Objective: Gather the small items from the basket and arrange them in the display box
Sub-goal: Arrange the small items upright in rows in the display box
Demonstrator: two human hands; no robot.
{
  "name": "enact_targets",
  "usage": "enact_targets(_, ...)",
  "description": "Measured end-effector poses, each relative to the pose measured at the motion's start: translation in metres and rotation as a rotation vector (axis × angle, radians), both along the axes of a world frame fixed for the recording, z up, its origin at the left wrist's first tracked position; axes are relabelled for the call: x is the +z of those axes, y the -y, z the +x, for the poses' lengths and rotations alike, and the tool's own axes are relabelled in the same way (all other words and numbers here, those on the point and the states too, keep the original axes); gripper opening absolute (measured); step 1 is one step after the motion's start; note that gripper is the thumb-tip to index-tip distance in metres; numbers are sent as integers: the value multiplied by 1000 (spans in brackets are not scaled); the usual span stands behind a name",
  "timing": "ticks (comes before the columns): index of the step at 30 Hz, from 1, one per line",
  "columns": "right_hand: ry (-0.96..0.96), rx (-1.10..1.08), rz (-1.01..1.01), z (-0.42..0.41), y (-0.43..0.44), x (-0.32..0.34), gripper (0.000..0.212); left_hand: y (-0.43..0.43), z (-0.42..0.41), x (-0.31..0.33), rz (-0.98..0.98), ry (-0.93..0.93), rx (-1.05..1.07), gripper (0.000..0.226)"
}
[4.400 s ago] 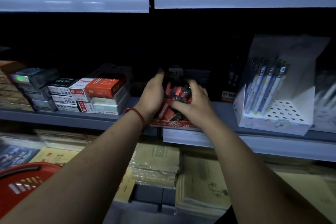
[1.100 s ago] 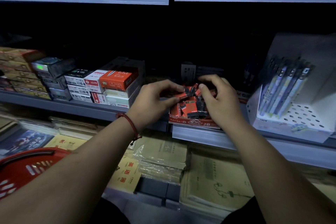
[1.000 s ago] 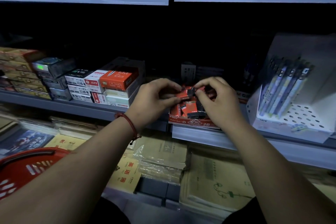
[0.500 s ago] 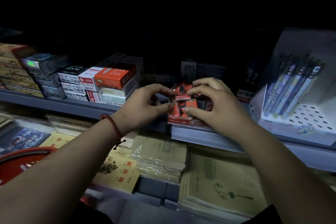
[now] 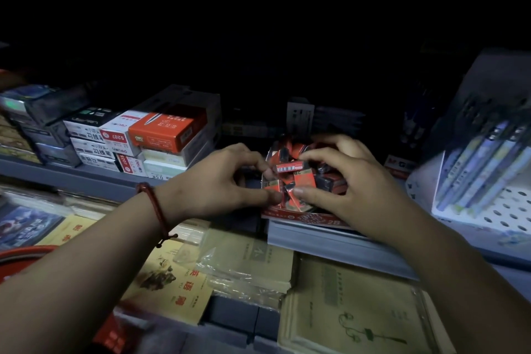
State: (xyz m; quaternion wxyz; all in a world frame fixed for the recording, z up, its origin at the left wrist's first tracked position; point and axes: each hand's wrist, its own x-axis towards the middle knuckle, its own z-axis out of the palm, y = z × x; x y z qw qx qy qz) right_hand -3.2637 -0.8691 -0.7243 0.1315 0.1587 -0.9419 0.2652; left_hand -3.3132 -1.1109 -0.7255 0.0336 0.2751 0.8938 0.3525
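- Shelf (image 5: 330, 241): carrying the box at its front lip, straight ahead of both forearms. Light is running dim; the back is not resolving.
- Basket (image 5: 20, 256): sitting low at far left beneath the left forearm, well apart from the box. Only a red rim is showing; contents hidden.
- Box (image 5: 310, 217): lying red and shallow on the shelf between the two hands, with a jumbled pile of packs (image 5: 327, 179) filling it.
- Left hand (image 5: 224, 184): reaching in from the left, fingers curled, index tip and thumb apparently pinching the box's left wall. Whether a pack is also being caught there, I cannot tell.
- Right hand (image 5: 347, 181): reaching in from the right, index finger lying over the top pack and thumb pressing from below, so it is gripping that pack.
- Pack (image 5: 290, 167): sitting atop the pile, barcode facing the camera, long axis running left to right across the box, left end just touching the left index tip.
- Judgement: arranging is underway, not gathering. The right hand is carrying the pack, so seating it is likely falling to that hand while the left is steadying the box. The pile is looking uneven; the pack may be needing a turn to lie flat.
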Motion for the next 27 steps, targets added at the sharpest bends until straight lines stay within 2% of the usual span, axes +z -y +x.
enact_targets(3,-22,2,1,0,0,1,58,-1,-3,2,52,0,-18,37)
enact_targets(6,-58,1,-44,2,2,1,47,-1,-3,0,120,3,-54,29)
enact_targets(12,-92,45,-78,8,7,4,28,0,-1,-1,309,18,-70,27)
enact_targets(17,-94,27,-144,10,10,1,33,2,8,3,465,170,-84,11)
enact_targets(20,-109,29,-146,9,11,0,33,2,7,0,550,144,-63,15)
enact_targets(27,-95,-33,-124,12,12,0,47,-8,9,-2,357,-57,-40,23)
